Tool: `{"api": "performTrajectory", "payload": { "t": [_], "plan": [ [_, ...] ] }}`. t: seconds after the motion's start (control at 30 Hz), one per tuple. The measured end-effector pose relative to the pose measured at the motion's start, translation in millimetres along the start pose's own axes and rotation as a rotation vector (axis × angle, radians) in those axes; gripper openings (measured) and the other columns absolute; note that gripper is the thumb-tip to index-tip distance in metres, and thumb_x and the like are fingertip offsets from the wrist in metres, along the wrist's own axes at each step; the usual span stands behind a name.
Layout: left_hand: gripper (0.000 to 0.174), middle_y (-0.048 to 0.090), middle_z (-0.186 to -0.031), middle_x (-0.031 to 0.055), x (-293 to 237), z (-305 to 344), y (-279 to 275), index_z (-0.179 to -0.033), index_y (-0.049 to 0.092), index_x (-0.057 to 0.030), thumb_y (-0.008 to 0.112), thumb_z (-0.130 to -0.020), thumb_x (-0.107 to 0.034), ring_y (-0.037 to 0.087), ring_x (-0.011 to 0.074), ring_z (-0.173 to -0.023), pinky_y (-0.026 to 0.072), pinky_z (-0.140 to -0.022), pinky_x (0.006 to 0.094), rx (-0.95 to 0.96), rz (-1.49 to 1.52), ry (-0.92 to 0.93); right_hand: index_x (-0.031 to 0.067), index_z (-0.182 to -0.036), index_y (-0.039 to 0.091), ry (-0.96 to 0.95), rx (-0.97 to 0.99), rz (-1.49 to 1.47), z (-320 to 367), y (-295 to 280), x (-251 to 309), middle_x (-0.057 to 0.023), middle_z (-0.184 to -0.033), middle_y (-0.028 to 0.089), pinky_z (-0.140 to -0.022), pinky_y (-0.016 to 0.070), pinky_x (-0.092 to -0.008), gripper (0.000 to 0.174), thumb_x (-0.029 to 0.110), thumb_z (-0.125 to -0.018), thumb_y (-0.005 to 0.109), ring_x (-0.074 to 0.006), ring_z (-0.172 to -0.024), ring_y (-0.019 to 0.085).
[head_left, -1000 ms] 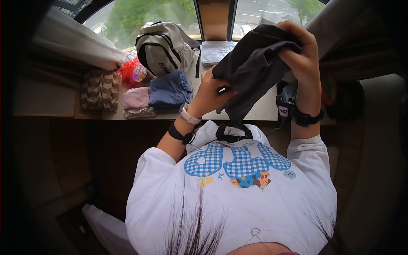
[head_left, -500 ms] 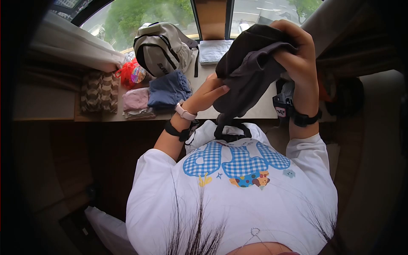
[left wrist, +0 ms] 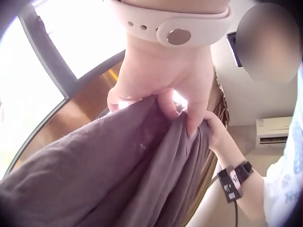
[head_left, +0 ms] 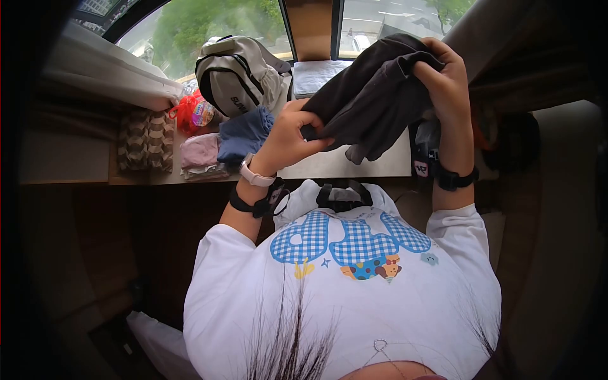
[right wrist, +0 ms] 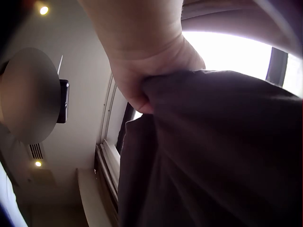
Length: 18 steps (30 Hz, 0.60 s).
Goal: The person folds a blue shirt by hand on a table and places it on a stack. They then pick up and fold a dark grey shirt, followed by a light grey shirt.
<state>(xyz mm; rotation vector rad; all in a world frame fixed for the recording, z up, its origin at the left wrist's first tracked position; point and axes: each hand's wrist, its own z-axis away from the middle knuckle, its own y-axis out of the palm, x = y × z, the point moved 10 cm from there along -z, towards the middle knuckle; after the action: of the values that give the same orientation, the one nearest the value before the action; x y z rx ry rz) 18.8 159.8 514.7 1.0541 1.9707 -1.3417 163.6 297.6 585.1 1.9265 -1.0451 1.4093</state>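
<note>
A dark grey cloth garment (head_left: 373,95) hangs in loose folds between my two hands, above the ledge. My left hand (head_left: 291,136) grips its left edge with curled fingers and thumb. In the left wrist view the left fingers (left wrist: 191,120) pinch the gathered fabric (left wrist: 94,156). My right hand (head_left: 448,82) holds the upper right part of the garment, its thumb laid over the cloth. The right wrist view shows the fabric (right wrist: 222,142) bunched into the right hand (right wrist: 151,71), whose fingertips are mostly hidden by it.
On the ledge (head_left: 380,166) stands a light backpack (head_left: 237,79). Folded blue (head_left: 244,136) and pink clothes (head_left: 199,151) lie before it, with a red bag (head_left: 190,114) and a patterned cushion (head_left: 145,140) at left. A folded white cloth (head_left: 316,77) lies by the window.
My left hand has moved left and regripped the garment's edge, after its fingers were straighter half a second ago. The cloth is now stretched wider between the hands; the right hand keeps its hold.
</note>
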Motion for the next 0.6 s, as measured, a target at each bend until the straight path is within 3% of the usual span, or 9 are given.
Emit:
{"api": "performTrajectory", "payload": {
  "t": [0.07, 0.17, 0.27, 0.37, 0.47, 0.5, 0.6],
  "plan": [
    [0.021, 0.054, -0.077, 0.0100, -4.3, -0.7, 0.4, -0.059, 0.051, -0.0019, 0.071, -0.058, -0.010, 0.051, 0.0262, -0.077, 0.0386, -0.069, 0.0316, 0.073, -0.032, 0.048, -0.0039, -0.083, 0.057, 0.000, 0.016, -0.034, 0.1, 3.2, -1.1, -0.0005, -0.072, 0.057, -0.058, 0.0420, -0.0159, 0.014, -0.001, -0.070, 0.052, -0.0032, -0.064, 0.052],
    [0.022, 0.051, -0.080, 0.0081, -0.8, 1.5, -1.9, -0.057, 0.048, -0.0021, 0.069, -0.060, -0.008, 0.050, 0.0228, -0.076, 0.0370, -0.068, 0.0294, 0.152, 0.076, -0.027, -0.0043, -0.085, 0.056, 0.009, 0.042, -0.053, 3.9, 2.2, -3.0, -0.0009, -0.073, 0.057, -0.059, 0.0429, -0.0161, 0.015, -0.001, -0.071, 0.051, -0.0037, -0.065, 0.053],
    [0.018, 0.049, -0.088, 0.0063, 9.1, 7.5, -5.0, -0.065, 0.050, -0.0023, 0.067, -0.063, -0.006, 0.049, 0.0169, -0.078, 0.0369, -0.069, 0.0269, 0.167, 0.267, -0.049, -0.0046, -0.086, 0.056, 0.023, 0.085, -0.080, 6.0, 6.9, -3.9, -0.0009, -0.074, 0.057, -0.060, 0.0431, -0.0160, 0.017, -0.001, -0.071, 0.051, -0.0038, -0.066, 0.053],
    [0.023, 0.046, -0.096, 0.0037, 26.7, 8.6, 6.1, -0.082, 0.053, -0.0031, 0.067, -0.064, -0.003, 0.050, 0.0127, -0.084, 0.0395, -0.073, 0.0258, 0.141, 0.375, -0.066, -0.0049, -0.087, 0.056, 0.026, 0.128, -0.125, 7.2, 16.8, -3.4, -0.0003, -0.075, 0.056, -0.061, 0.0422, -0.0157, 0.018, -0.002, -0.070, 0.050, -0.0033, -0.067, 0.052],
    [0.040, 0.046, -0.103, 0.0033, 39.6, 10.8, 29.5, -0.099, 0.051, -0.0038, 0.069, -0.063, -0.001, 0.049, 0.0135, -0.096, 0.0399, -0.082, 0.0255, 0.163, 0.619, -0.211, -0.0050, -0.087, 0.056, -0.008, 0.205, -0.115, 7.0, 28.2, 1.1, 0.0006, -0.075, 0.055, -0.061, 0.0409, -0.0153, 0.019, -0.002, -0.069, 0.049, -0.0025, -0.068, 0.050],
    [0.051, 0.044, -0.115, 0.0035, 42.7, 15.5, 38.5, -0.109, 0.048, -0.0067, 0.069, -0.064, 0.003, 0.044, 0.0142, -0.109, 0.0340, -0.091, 0.0295, 0.262, 0.645, -0.303, -0.0051, -0.087, 0.056, -0.033, 0.234, -0.100, 7.2, 30.8, 3.9, 0.0008, -0.075, 0.055, -0.061, 0.0405, -0.0151, 0.020, -0.003, -0.069, 0.049, -0.0022, -0.068, 0.049],
    [0.050, 0.043, -0.119, 0.0061, 23.2, 7.7, 29.6, -0.109, 0.049, -0.0070, 0.069, -0.064, 0.002, 0.044, 0.0146, -0.110, 0.0332, -0.092, 0.0303, 0.198, 0.514, -0.095, -0.0053, -0.087, 0.056, -0.035, 0.249, -0.074, 9.2, 30.4, 3.7, 0.0010, -0.075, 0.054, -0.061, 0.0399, -0.0153, 0.020, -0.003, -0.068, 0.048, -0.0022, -0.069, 0.049]
  ]
}}
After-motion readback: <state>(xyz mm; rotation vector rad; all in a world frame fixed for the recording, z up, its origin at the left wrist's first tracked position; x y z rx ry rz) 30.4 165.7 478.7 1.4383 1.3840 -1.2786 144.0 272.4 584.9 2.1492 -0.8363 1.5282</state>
